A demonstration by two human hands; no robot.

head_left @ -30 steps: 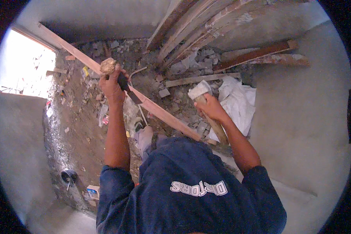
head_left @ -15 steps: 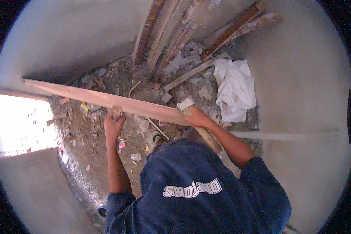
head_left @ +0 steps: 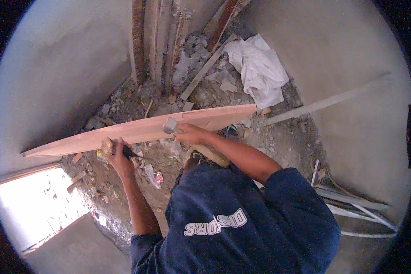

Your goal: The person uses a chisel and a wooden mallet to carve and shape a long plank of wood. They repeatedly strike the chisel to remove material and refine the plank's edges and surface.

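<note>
A long pinkish wooden plank [head_left: 146,129] stretches across in front of me, its left end near the wall. My left hand [head_left: 120,159] is closed around a light-brown block-like thing [head_left: 107,146] at the plank's near edge; a dark part shows beside the fingers, and its exact kind is unclear. My right hand [head_left: 190,134] grips a hammer-like tool [head_left: 170,126] close to its grey head, which overlaps the plank's face. The tool's thick wooden handle runs back under my right forearm. Whether either hand also bears on the plank cannot be told.
Several tall boards [head_left: 155,45] lean in the far corner above rubble. A crumpled white sack [head_left: 260,73] lies at the far right, near a pale strip [head_left: 324,100] along the wall. White lengths [head_left: 360,212] lie at the right. Bright light fills an opening [head_left: 45,205] at the left.
My view has turned. The plank's right end now reaches further right, past my right hand. Both hands sit further left in view, still holding the brown thing and the hammer-like tool.
</note>
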